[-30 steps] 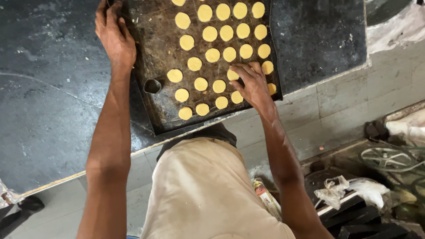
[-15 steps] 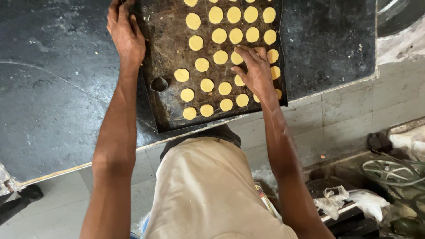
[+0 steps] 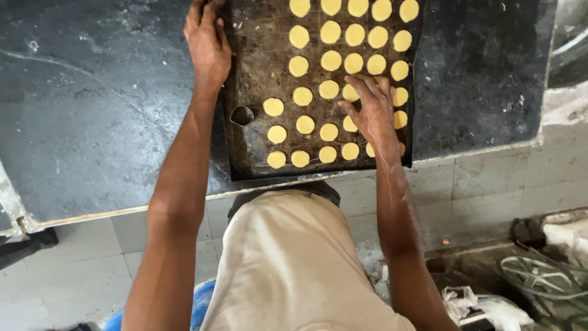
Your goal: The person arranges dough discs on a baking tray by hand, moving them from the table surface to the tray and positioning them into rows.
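our right hand (image 3: pixel 372 110) has slid up the dark baking tray (image 3: pixel 257 73) from its near right corner and now lies fingers spread, flat over the yellow dough rounds (image 3: pixel 331 60) at the tray's right side, so we judge it is settling them. our left hand (image 3: pixel 208 43) rests open, palm down, on the tray's left rim, beyond the small round cutter (image 3: pixel 242 114).

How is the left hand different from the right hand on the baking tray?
The left hand rests flat on the left edge of the dark baking tray, away from the dough; the right hand lies inside the tray, fingers spread over the yellow dough rounds. The left hand sits farther up the tray than the right. Both are bare and palm down.
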